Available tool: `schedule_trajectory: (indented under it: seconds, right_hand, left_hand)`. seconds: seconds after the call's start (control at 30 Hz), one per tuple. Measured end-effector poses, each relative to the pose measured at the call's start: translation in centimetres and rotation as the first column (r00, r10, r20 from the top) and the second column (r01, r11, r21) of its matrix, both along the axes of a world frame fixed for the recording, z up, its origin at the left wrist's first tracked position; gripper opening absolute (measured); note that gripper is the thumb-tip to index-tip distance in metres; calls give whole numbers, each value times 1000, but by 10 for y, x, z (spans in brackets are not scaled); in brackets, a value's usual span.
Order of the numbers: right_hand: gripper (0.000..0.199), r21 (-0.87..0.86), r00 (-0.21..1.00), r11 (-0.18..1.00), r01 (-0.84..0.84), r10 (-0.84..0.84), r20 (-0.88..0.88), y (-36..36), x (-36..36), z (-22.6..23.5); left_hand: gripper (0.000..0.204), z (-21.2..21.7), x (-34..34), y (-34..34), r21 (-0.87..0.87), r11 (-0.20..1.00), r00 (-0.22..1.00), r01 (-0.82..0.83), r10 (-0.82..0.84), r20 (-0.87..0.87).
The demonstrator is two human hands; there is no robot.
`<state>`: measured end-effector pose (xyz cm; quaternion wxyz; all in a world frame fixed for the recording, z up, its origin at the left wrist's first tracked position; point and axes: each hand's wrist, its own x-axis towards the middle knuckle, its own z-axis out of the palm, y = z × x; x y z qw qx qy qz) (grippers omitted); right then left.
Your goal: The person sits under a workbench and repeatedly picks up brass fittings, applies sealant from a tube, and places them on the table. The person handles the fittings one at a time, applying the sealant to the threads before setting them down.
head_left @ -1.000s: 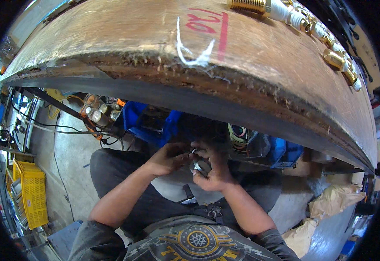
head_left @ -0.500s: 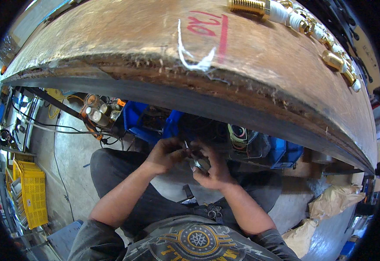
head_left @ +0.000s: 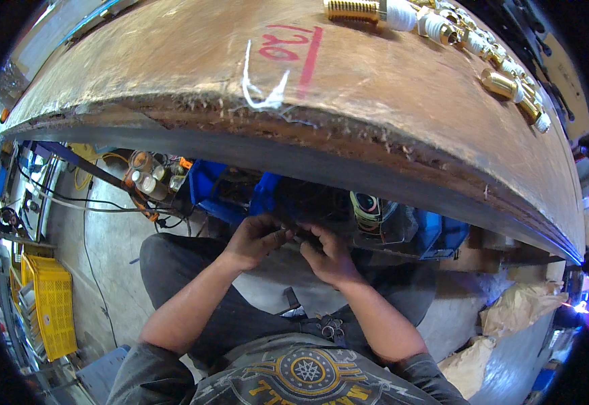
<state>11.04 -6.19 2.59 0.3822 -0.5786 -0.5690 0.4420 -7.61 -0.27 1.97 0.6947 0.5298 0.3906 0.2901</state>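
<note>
Below the front edge of a wooden workbench (head_left: 173,67), my two hands meet over my lap. My left hand (head_left: 259,243) is closed, thumb and fingertips pinched together. Close on its right, my right hand (head_left: 328,256) has its fingers curled in toward the same spot. A small pale bit shows between the fingertips, but shadow and the fingers hide what it is. Up on the bench, at the far right, lie several threaded brass fittings (head_left: 352,10), many with white tape wound round their threads.
Under the bench stand blue bins (head_left: 207,190), a clear container (head_left: 375,219) with coiled wires, and glass jars (head_left: 151,183). A yellow crate (head_left: 55,307) is on the left, with cables across the floor. Brown paper (head_left: 520,310) lies at right, near a bright light (head_left: 581,307).
My right hand's fingers have drawn in, and the shiny piece seen between my hands is now mostly hidden. The bench and fittings sit further left in view. A bright light has appeared at right.
</note>
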Motion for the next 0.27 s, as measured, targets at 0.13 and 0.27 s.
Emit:
schedule_trajectory:
  seconds: [0.13,0.27]
  right_hand:
    - [30,57,997,998,-24,20,75,1,2,-3]
    - [28,98,997,995,-14,6,81,0,3,-14]
  left_hand:
    - [10,1,2,1,-8,999,998,-31,31,63]
    - [12,-2,-4,3,-43,999,999,32,-33,-28]
